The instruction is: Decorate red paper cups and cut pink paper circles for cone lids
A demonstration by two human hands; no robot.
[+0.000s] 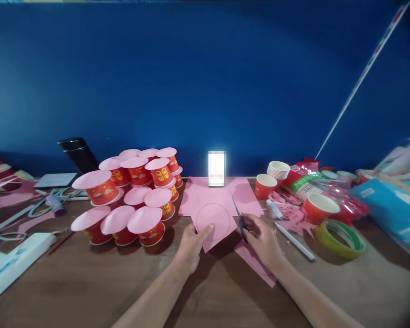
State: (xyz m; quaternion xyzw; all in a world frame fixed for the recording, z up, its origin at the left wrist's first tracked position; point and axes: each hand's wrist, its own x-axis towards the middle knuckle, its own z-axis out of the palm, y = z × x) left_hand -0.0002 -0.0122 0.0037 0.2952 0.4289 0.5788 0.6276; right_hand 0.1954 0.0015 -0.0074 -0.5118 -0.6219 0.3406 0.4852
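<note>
Left hand (pixel 191 241) pinches the near edge of a pink paper sheet (pixel 214 225), thumb on top and fingers curled under, holding it just off the desk (pixel 89 282). A pencilled circle (pixel 213 219) shows on the sheet, above the thumb.

Right hand (pixel 264 241) is closed round the handles of a pair of scissors (pixel 238 217). The blades point away from the person and up over the right edge of the sheet, near the circle's right side. Whether the blades are parted or together is too small to tell.

Head view, surroundings: more pink sheets (pixel 205 193) lie flat behind the held one; a further pink piece (pixel 256 266) lies under the right wrist. To the left, a stack of red paper cups capped with pink discs (pixel 136 196). To the right, a loose red cup (pixel 265 186), a nest of white cups (pixel 278 171), pink offcuts (pixel 290 212), a white pen (pixel 295 241), a green tape roll (pixel 340 237). A bright blurred card (pixel 217 168) stands against the blue wall.

Judgement: step in hand is cutting the drawn circle out of the sheet; the cut looks at or near its start, since the circle sits whole inside the paper. Next move calls for the blades to meet the pencil line from the right edge, while the left hand turns the sheet to feed the curve. Risk: straying inside the line, giving a disc too small for a cup mouth.
</note>
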